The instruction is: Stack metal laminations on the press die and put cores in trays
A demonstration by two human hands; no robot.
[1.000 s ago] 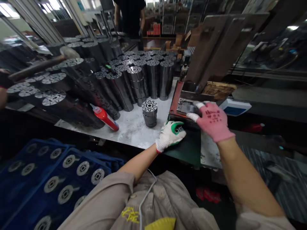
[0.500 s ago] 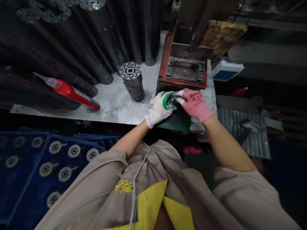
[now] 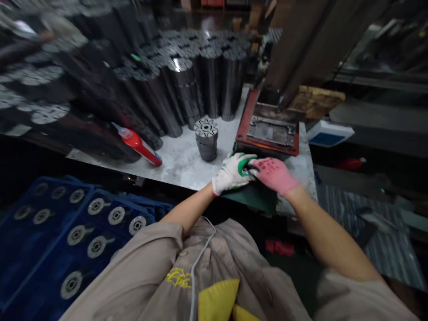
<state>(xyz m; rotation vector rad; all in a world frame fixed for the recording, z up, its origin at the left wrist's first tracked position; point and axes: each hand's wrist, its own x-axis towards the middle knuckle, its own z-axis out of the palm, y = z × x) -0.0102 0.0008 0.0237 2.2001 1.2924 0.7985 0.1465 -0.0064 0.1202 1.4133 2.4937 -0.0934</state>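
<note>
Beside the red-edged fixture [image 3: 272, 132], your left hand [image 3: 232, 171] grips a metal piece [image 3: 247, 171], likely steadying it; right hand's [image 3: 274, 174] grip unclear.

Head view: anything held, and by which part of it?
Left hand holds a small metal part round its outer side; right hand at it, grip unclear.

Dim light falls across a pale, smudged workbench top [image 3: 179, 166].

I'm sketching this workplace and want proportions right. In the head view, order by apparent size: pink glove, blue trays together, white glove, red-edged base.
1. Blue trays, together
2. Red-edged base
3. White glove and pink glove: too alike to rank
</note>
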